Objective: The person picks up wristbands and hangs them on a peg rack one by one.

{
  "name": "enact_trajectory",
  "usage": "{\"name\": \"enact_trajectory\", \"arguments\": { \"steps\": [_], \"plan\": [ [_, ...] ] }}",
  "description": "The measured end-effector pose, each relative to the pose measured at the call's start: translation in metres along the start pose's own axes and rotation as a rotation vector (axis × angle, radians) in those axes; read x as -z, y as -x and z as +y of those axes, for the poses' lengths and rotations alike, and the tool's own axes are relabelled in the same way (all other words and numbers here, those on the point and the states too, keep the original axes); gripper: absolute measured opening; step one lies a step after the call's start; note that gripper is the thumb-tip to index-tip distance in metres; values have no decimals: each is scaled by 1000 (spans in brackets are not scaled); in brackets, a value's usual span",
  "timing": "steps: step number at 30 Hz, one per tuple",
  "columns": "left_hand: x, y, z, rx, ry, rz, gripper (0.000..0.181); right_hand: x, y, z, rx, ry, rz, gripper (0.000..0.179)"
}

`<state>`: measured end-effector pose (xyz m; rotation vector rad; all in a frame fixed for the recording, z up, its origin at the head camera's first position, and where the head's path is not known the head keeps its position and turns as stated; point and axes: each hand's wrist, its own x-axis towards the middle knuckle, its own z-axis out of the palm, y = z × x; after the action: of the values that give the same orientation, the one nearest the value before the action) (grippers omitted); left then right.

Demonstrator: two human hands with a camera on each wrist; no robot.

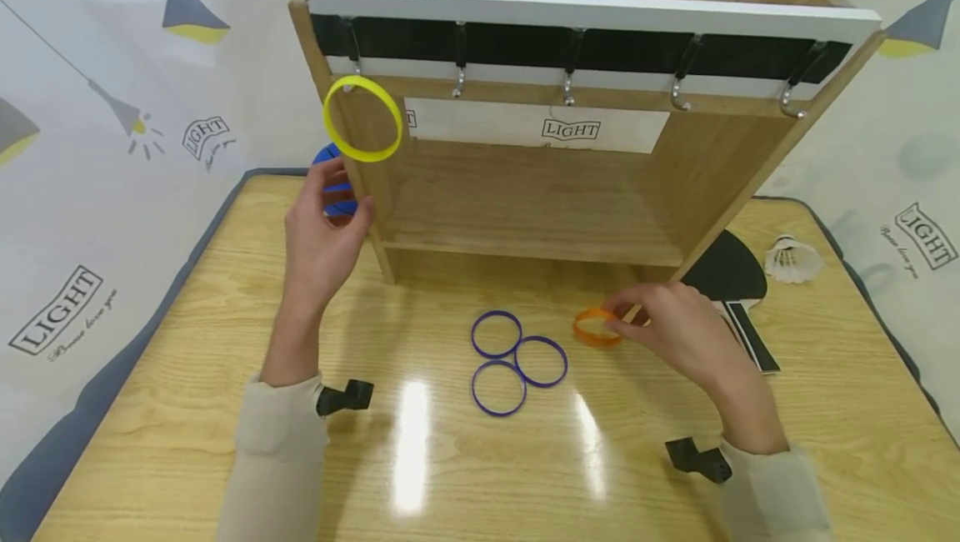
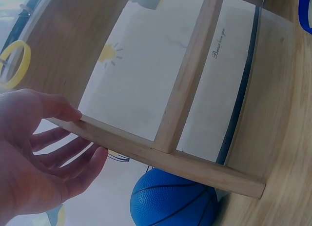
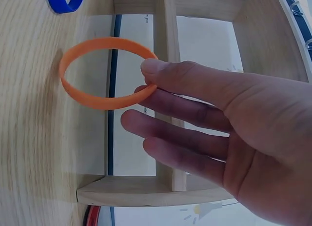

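My right hand pinches an orange silicone wristband between thumb and forefinger, close over the table. The other fingers stay apart from the band. My left hand holds the left side panel of a wooden rack, thumb on one face and fingers on the other. A yellow wristband hangs on the leftmost hook, just above the left hand. Three purple wristbands lie grouped on the table to the left of the orange one.
Several metal hooks line the rack's front top. A blue ball sits behind the left panel. A black paddle and a shuttlecock lie at the right of the table. Patterned cloth surrounds it.
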<state>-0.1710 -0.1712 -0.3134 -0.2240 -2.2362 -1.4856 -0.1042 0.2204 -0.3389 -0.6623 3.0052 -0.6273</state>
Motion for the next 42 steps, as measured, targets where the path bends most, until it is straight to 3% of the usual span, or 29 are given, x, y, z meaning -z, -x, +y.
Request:
{"name": "enact_trajectory", "arguments": {
  "steps": [19,36,42],
  "plan": [
    [0,2,0,-9,-3,-4,43,-5,0,1,-38,-2,-112,10],
    [1,0,2,-11,-3,-8,47,3,1,-9,39,52,24,12],
    [0,0,0,-17,-3,-2,45,5,2,-24,43,-80,101,16]
  ]
}}
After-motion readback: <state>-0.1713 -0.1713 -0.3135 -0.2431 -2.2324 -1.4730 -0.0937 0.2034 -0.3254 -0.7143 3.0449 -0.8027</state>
